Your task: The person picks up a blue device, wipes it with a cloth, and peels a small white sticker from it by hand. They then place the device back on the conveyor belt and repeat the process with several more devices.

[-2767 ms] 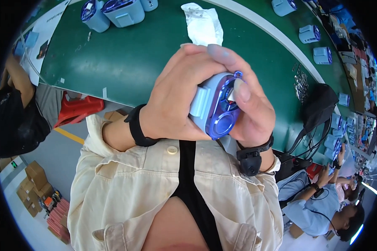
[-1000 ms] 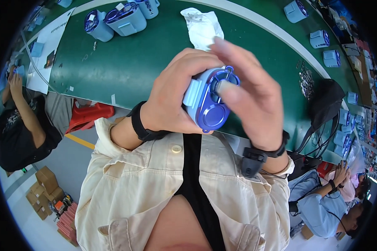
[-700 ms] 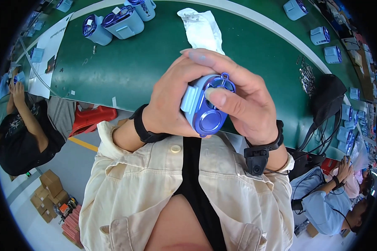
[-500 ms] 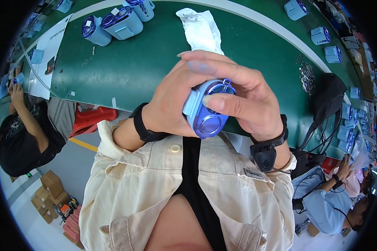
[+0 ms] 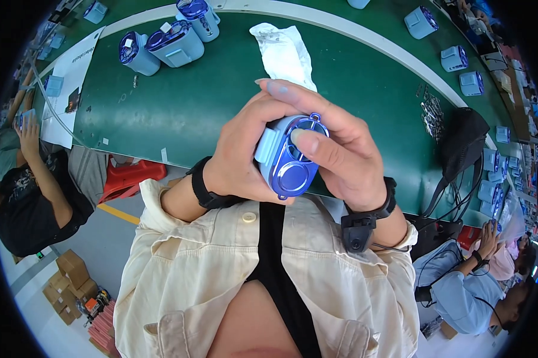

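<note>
Your left hand (image 5: 239,146) wraps the blue casing (image 5: 289,160) from its left side, fingers curled around it, their tips hidden. The casing is tilted in front of your chest, above the near edge of the green surface (image 5: 191,113), its shiny violet-blue face turned up toward you. Your right hand (image 5: 352,158) arches over its far right side, fingers extended close together and thumb at the round opening; you cannot tell whether they pinch anything. Beyond your hands lies a crumpled white bag (image 5: 285,56). Three similar blue units (image 5: 176,51) stand far left; small metal pieces (image 5: 433,116) lie right, beside a black bag (image 5: 463,140).
</note>
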A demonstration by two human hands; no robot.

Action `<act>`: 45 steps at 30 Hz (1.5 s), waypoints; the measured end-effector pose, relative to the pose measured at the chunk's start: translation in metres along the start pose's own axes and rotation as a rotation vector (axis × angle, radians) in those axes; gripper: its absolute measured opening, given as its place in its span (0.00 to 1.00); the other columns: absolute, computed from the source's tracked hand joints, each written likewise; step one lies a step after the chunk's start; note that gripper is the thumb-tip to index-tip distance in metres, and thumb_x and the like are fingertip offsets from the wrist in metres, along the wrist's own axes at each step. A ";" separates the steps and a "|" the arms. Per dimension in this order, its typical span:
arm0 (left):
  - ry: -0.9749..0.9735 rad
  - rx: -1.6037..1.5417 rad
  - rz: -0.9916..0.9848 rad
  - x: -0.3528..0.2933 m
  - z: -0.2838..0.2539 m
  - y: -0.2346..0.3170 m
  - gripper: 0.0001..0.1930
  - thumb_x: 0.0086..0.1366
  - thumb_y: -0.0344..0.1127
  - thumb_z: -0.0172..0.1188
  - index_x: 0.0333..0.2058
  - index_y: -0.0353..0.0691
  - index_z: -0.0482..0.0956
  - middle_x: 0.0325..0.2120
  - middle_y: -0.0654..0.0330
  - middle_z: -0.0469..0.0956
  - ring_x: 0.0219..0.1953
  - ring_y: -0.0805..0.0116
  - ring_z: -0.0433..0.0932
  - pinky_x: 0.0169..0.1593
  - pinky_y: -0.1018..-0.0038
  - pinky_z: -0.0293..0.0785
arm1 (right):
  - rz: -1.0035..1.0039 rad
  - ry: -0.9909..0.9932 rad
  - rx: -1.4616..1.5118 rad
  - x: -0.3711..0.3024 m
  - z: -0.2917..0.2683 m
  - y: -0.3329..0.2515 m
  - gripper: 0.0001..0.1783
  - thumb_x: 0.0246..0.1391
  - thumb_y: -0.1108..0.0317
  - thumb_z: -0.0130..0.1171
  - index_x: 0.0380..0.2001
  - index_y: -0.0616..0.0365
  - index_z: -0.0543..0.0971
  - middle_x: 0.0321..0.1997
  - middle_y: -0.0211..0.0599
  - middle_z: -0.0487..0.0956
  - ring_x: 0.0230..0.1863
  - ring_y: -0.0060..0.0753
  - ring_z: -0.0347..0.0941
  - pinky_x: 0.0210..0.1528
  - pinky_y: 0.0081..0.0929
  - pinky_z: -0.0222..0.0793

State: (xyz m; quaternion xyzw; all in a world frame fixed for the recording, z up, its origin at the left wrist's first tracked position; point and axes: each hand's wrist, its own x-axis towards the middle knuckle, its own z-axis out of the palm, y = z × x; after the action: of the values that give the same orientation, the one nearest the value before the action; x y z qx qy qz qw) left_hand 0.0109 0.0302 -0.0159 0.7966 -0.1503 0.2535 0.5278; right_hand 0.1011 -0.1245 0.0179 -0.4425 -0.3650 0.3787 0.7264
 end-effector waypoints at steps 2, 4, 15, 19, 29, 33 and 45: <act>0.003 -0.038 -0.040 0.001 0.002 -0.001 0.47 0.32 0.43 0.79 0.54 0.41 0.67 0.49 0.50 0.72 0.51 0.49 0.73 0.54 0.62 0.69 | 0.050 0.066 0.049 -0.001 0.003 -0.002 0.30 0.60 0.64 0.53 0.62 0.67 0.64 0.67 0.51 0.63 0.64 0.38 0.63 0.65 0.32 0.58; 0.012 -0.057 -0.018 0.003 0.003 -0.003 0.47 0.32 0.43 0.79 0.54 0.41 0.66 0.49 0.50 0.72 0.51 0.48 0.73 0.55 0.62 0.69 | 0.050 0.089 0.039 0.001 0.005 -0.003 0.30 0.60 0.64 0.54 0.62 0.67 0.64 0.67 0.50 0.63 0.64 0.38 0.64 0.64 0.31 0.58; 0.273 0.011 -0.017 0.020 0.000 -0.014 0.44 0.41 0.37 0.74 0.57 0.34 0.60 0.55 0.44 0.62 0.56 0.50 0.66 0.58 0.61 0.64 | -0.051 0.499 -0.366 0.071 -0.149 -0.058 0.12 0.60 0.64 0.55 0.42 0.61 0.75 0.43 0.36 0.79 0.40 0.25 0.76 0.41 0.24 0.74; 0.293 0.065 -0.042 0.017 -0.002 -0.022 0.42 0.44 0.36 0.72 0.56 0.34 0.60 0.55 0.44 0.62 0.55 0.51 0.66 0.58 0.62 0.64 | -0.048 0.886 -0.434 0.102 -0.250 -0.055 0.13 0.59 0.61 0.56 0.39 0.59 0.80 0.35 0.35 0.82 0.38 0.29 0.78 0.40 0.27 0.74; 0.301 0.096 -0.046 0.016 -0.004 -0.024 0.38 0.45 0.34 0.70 0.55 0.34 0.62 0.54 0.44 0.63 0.57 0.51 0.65 0.58 0.62 0.62 | -0.022 0.761 -1.776 0.160 -0.232 -0.057 0.29 0.52 0.55 0.61 0.55 0.58 0.73 0.46 0.48 0.81 0.48 0.49 0.77 0.52 0.43 0.70; 0.266 0.088 -0.062 0.015 -0.007 -0.018 0.37 0.47 0.33 0.68 0.55 0.34 0.61 0.55 0.45 0.61 0.59 0.53 0.62 0.61 0.62 0.57 | 0.287 0.606 -1.987 0.165 -0.217 -0.062 0.38 0.45 0.56 0.66 0.59 0.59 0.68 0.48 0.48 0.80 0.50 0.48 0.76 0.55 0.38 0.69; 0.075 -0.349 -0.245 0.016 -0.015 -0.010 0.56 0.39 0.42 0.79 0.64 0.35 0.55 0.56 0.48 0.65 0.59 0.59 0.66 0.61 0.67 0.62 | -0.062 -0.515 -1.057 0.066 -0.027 -0.077 0.44 0.35 0.66 0.75 0.59 0.60 0.69 0.48 0.45 0.79 0.48 0.40 0.77 0.50 0.34 0.72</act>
State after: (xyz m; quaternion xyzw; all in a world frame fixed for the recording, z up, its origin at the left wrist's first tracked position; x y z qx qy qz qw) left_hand 0.0256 0.0483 -0.0096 0.6955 -0.0741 0.1869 0.6899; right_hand 0.1712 -0.1017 0.0928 -0.6275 -0.6816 0.2194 0.3058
